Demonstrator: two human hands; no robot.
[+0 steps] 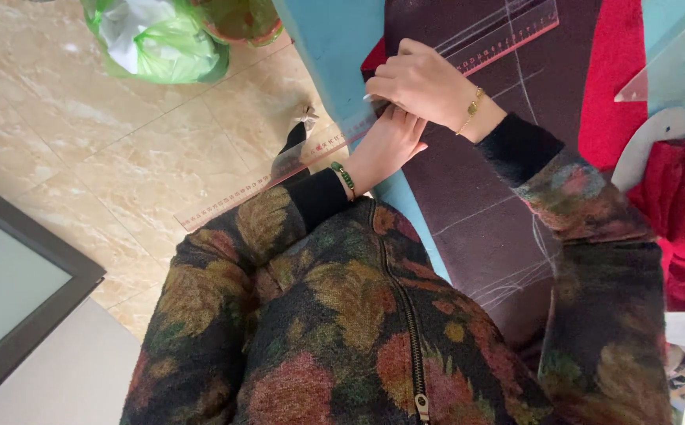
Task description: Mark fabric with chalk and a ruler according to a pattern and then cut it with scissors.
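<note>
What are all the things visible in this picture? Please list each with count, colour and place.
Long ruler: one, clear with red markings, across the dark cloth and past the table edge.
Dark cloth: one, dark brown with chalk lines, on the table.
Red cloth: one, red, under the dark cloth and bunched at right.
Table: one, blue top.
Plastic bag: one, green, on the floor, top left.
Framed panel: one, dark frame, lower left.
Curved template: one, white, right.
Left hand: green bead bracelet, pressing the ruler.
Right hand: gold bracelet, fingers curled at the ruler.
</note>
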